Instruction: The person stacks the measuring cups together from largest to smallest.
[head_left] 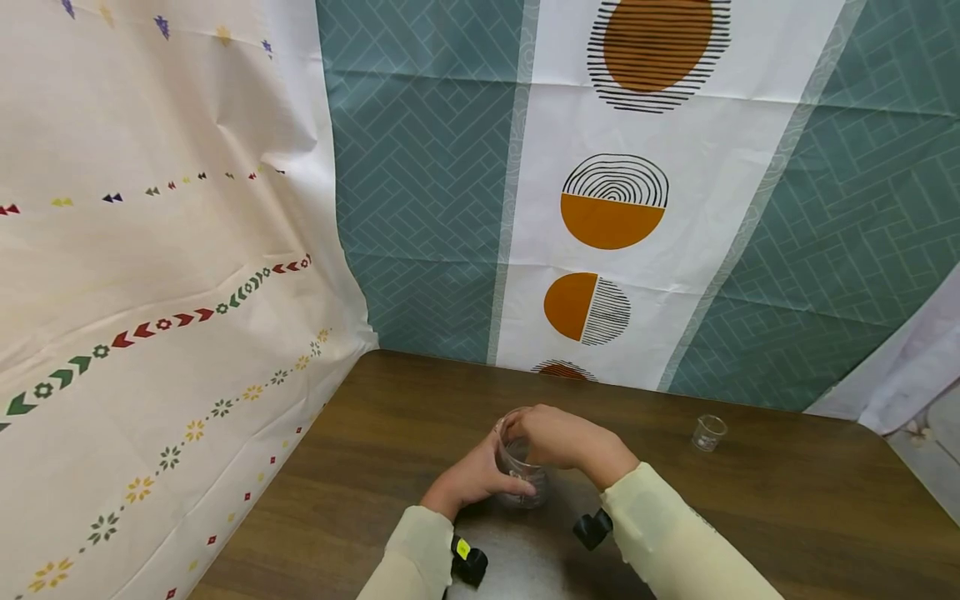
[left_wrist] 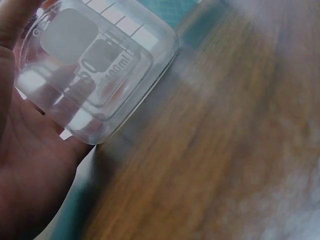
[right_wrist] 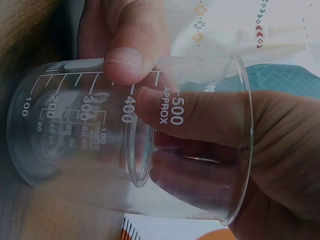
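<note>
A large clear glass beaker (head_left: pixel 529 479) with white markings up to 500 stands on the table. My left hand (head_left: pixel 472 479) grips it from the left side, thumb across the near wall. My right hand (head_left: pixel 567 442) reaches in through its mouth. Inside, in the right wrist view, a smaller glass beaker (right_wrist: pixel 100 145) with its own scale is nested. The right thumb (right_wrist: pixel 175 112) and fingers pinch its rim. In the left wrist view, the base and printed side of the large beaker (left_wrist: pixel 135 65) show against the left palm.
Another small glass beaker (head_left: pixel 708 434) stands apart on the right of the brown wooden table (head_left: pixel 420 400). Patterned cloth (head_left: pixel 427 208) hangs behind the table, and a cream cloth (head_left: pixel 187 358) hangs along its left side.
</note>
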